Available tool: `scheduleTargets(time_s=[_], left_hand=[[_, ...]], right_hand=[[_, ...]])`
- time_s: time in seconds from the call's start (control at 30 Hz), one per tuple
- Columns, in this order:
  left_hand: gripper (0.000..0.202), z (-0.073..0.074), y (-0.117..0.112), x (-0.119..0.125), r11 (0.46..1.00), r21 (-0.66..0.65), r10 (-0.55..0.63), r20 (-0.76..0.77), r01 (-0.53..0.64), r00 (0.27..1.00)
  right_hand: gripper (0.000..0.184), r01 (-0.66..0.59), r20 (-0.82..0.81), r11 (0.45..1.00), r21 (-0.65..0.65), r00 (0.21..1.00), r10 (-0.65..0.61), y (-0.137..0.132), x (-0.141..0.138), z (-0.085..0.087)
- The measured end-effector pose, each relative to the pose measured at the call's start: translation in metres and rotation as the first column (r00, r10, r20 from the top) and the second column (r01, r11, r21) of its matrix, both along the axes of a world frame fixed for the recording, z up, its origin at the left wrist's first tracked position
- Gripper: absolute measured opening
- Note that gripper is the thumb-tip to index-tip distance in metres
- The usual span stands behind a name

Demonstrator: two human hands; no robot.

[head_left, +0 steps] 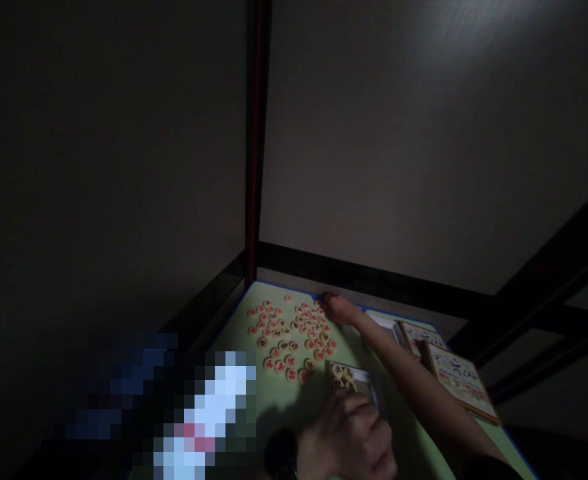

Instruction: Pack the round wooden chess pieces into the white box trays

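Note:
Several round wooden game pieces (294, 333) with red and black marks lie scattered on a green table (284, 400). My right hand (341, 309) reaches across to the far edge of the scatter, fingertips bunched down among the pieces; what they pinch is too small and dark to make out. Curled closed, my left hand (350, 435) rests against the near edge of a small open box (347, 375) with a few pieces in it. A dark watch (280, 455) is on that wrist.
Two wood-framed boards (461, 381) (419, 335) and a white tray (389, 325) lie along the table's right side. A dark pole (257, 133) rises at the far corner, with dark rails behind. A blurred patch (184, 413) covers the lower left. The room is dim.

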State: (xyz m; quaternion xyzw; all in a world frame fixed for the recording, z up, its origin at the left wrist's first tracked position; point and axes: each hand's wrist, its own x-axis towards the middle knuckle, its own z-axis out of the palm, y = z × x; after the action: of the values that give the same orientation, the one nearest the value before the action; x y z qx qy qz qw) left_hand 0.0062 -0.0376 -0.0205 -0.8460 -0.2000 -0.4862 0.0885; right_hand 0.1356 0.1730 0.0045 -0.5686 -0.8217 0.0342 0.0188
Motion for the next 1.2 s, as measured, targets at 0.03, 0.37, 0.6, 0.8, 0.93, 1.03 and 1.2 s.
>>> scheduleTargets(time_s=[0.03, 0.37, 0.6, 0.8, 0.93, 1.03, 1.2], left_hand=[[0.014, -0.001, 0.001, 0.001, 1.000, 0.014, -0.003, 0.016, 0.003, 1.000], [0.023, 0.022, 0.026, -0.007, 0.869, -0.485, 0.260, 0.287, -0.095, 0.922], [0.039, 0.018, 0.057, -0.009, 0.405, -0.818, 0.134, 0.495, 0.408, 0.858], [0.050, 0.012, 0.059, -0.006, 0.240, -0.779, 0.019, 0.600, 0.579, 0.799], [0.044, 0.018, 0.056, -0.012, 0.058, -0.714, 0.036, 0.700, 0.698, 0.713], [0.042, 0.022, 0.055, -0.017, -0.053, -0.641, 0.037, 0.765, 0.765, 0.643], [0.040, 0.020, 0.057, -0.021, -0.068, -0.625, 0.026, 0.778, 0.777, 0.628]], right_hand=[[0.024, -0.005, -0.005, 1.000, 0.005, 1.000, 0.005, -0.002, 0.000, 0.000], [0.018, -0.066, -0.112, 0.984, 0.164, 0.990, 0.085, -0.087, 0.023, 0.022], [0.023, -0.095, -0.295, 0.936, 0.339, 0.934, 0.202, -0.187, 0.025, 0.034], [0.021, -0.055, -0.322, 0.935, 0.350, 0.930, 0.176, -0.203, 0.018, 0.022], [0.021, 0.041, -0.534, 0.890, 0.455, 0.812, 0.235, -0.204, 0.025, 0.011], [0.014, 0.137, -0.606, 0.856, 0.498, 0.762, 0.231, -0.206, 0.030, 0.006], [0.016, 0.130, -0.567, 0.823, 0.552, 0.783, 0.257, -0.208, 0.035, 0.005]])
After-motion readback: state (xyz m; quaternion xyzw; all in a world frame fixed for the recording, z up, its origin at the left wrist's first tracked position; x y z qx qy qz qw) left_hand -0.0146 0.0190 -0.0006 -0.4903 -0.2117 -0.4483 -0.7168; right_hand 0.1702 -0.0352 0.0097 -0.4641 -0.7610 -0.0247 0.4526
